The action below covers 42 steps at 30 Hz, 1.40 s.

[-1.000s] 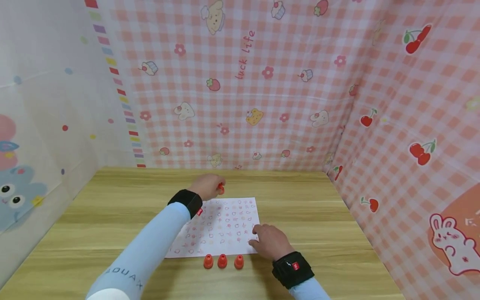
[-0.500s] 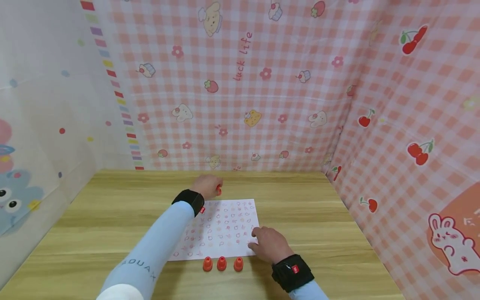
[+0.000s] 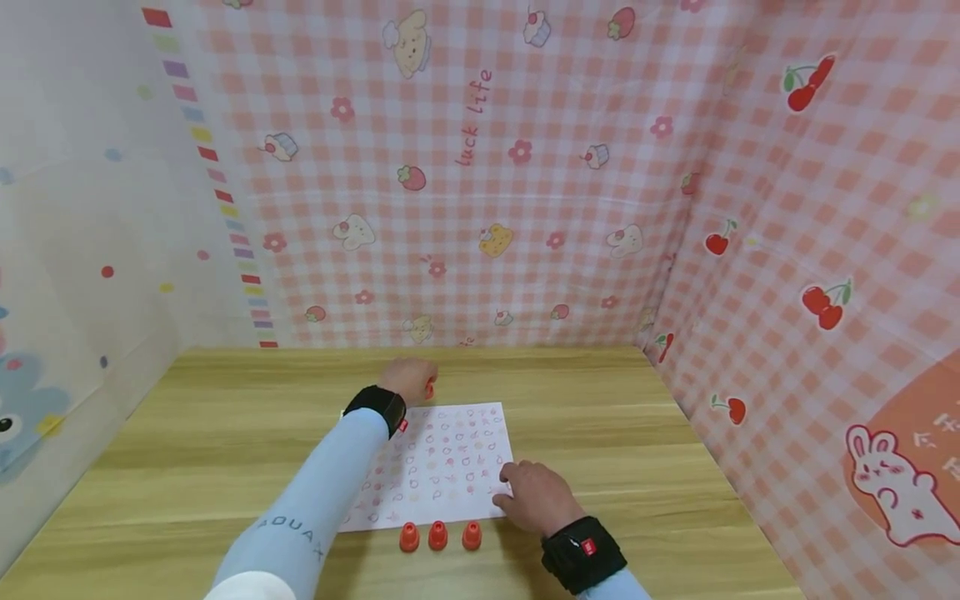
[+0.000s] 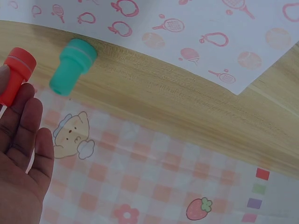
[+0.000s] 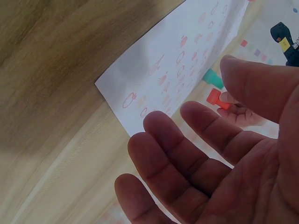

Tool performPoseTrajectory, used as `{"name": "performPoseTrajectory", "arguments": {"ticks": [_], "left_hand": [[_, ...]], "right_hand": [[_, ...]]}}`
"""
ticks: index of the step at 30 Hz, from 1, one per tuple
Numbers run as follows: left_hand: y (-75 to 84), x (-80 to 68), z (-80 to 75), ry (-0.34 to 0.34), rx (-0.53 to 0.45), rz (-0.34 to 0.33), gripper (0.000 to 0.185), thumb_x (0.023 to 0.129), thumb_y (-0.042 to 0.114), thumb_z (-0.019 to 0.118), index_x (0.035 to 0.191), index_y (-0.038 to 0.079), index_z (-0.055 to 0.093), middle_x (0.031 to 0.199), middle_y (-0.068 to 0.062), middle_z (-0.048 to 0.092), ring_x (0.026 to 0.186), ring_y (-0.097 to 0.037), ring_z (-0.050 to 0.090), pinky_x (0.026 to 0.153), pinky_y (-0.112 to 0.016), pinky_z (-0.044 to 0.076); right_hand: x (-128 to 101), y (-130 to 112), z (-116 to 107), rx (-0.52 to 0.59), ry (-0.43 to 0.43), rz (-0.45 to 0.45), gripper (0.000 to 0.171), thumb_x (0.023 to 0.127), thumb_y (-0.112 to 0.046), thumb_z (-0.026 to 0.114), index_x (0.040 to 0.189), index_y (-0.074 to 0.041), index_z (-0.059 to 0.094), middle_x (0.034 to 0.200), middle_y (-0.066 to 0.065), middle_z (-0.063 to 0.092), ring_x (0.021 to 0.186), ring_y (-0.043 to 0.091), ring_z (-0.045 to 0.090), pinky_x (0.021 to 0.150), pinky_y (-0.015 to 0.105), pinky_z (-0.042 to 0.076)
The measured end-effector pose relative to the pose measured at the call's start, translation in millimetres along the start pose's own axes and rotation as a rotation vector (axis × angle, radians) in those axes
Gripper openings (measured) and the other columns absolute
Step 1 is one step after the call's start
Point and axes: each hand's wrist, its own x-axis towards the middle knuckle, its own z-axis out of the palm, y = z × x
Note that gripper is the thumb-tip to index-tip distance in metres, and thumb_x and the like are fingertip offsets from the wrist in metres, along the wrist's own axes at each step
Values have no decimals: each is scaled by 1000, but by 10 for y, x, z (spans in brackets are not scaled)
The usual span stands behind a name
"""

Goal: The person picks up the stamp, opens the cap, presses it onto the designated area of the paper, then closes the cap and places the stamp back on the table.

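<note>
Beyond the far edge of the paper [image 3: 453, 467], beside the green stamp [image 4: 74, 65], I am pinching the red stamp [image 4: 18, 73] by its narrow part with my left hand [image 3: 407, 380], probably to leave its wide end free, while my right hand [image 3: 537, 497] is holding nothing, its fingers apart.

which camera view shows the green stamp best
The left wrist view: the green stamp appears whole and large there, uncovered, just off the edge of the paper. The right wrist view shows it only small, beyond the right hand. I cannot see it in the head view.
</note>
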Motion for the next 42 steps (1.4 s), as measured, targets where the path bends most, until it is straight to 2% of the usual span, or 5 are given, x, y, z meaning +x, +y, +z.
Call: {"name": "performPoseTrajectory", "arguments": {"ticks": [9,16,28,39,42], "left_hand": [[-14,8,105,-24,-4,-36,4,89,11,75,89,11,70,77,-1,61,71,-21,54,75,-35,49],[-29,-26,192,-13,35,-21,3,90,11,73,93,10,72,80,-1,64,71,-19,53,74,-35,50],[-38,-23,248,-37,120,-26,17,90,7,72,105,13,73,96,-4,71,82,-22,60,92,-44,47],[-14,22,199,-84,86,-61,23,93,15,70,116,11,69,106,-9,71,89,-25,62,95,-47,46],[9,22,147,-99,80,-73,28,94,15,69,121,11,66,114,-10,69,99,-28,63,100,-49,43]], "right_hand": [[-14,15,63,-9,-3,3,31,89,-29,74,108,-5,69,91,5,65,78,19,56,76,39,50],[-35,10,65,-4,-14,17,31,89,-29,73,109,-6,69,93,6,66,79,19,56,77,39,51],[-79,69,73,-28,27,-12,29,88,-29,74,106,-6,69,87,3,64,75,17,55,71,36,48],[-72,114,61,-30,47,-11,28,88,-29,74,104,-7,69,86,3,63,74,18,54,69,36,48],[-60,125,61,-30,38,5,28,88,-30,74,105,-7,69,87,3,64,76,18,55,71,37,48]]}}
